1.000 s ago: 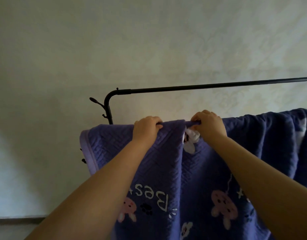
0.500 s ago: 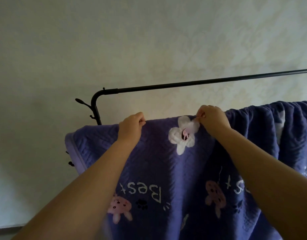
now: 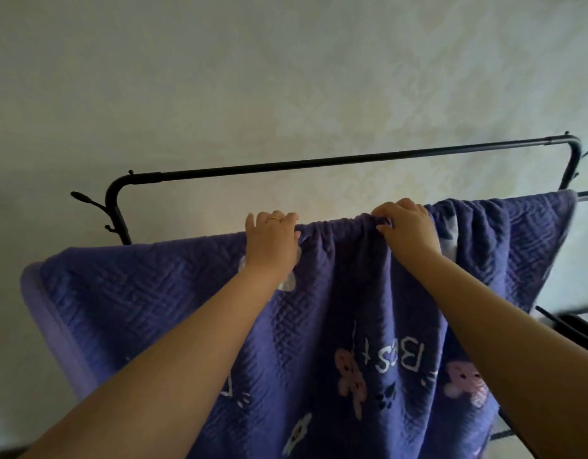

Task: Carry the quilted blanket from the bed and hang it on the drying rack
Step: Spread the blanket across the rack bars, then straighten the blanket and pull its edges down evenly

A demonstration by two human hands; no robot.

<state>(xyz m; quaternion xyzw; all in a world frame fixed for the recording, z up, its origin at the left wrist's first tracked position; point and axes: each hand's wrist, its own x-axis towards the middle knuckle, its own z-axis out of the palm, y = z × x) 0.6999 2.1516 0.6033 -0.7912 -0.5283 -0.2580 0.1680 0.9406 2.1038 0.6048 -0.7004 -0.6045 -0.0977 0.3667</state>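
Note:
The purple quilted blanket (image 3: 173,293), printed with pink bunnies, white flowers and the word "Best", hangs draped over a lower bar of the black drying rack (image 3: 319,162). That lower bar is hidden under the cloth. My left hand (image 3: 272,240), wearing a ring, grips the blanket's top fold near the middle. My right hand (image 3: 407,226) grips the same fold a little to the right, where the cloth is bunched into gathers between the two hands. The rack's upper bar runs free above both hands.
A pale patterned wall (image 3: 286,77) stands close behind the rack. Hook pegs (image 3: 87,198) stick out at the rack's left post. Dark rack parts (image 3: 571,326) show at the lower right. A strip of floor edge shows at the bottom left.
Both hands have slid to the right along the blanket's top fold, and the cloth has bunched between them. The view has turned right, so the rack's right corner is in sight.

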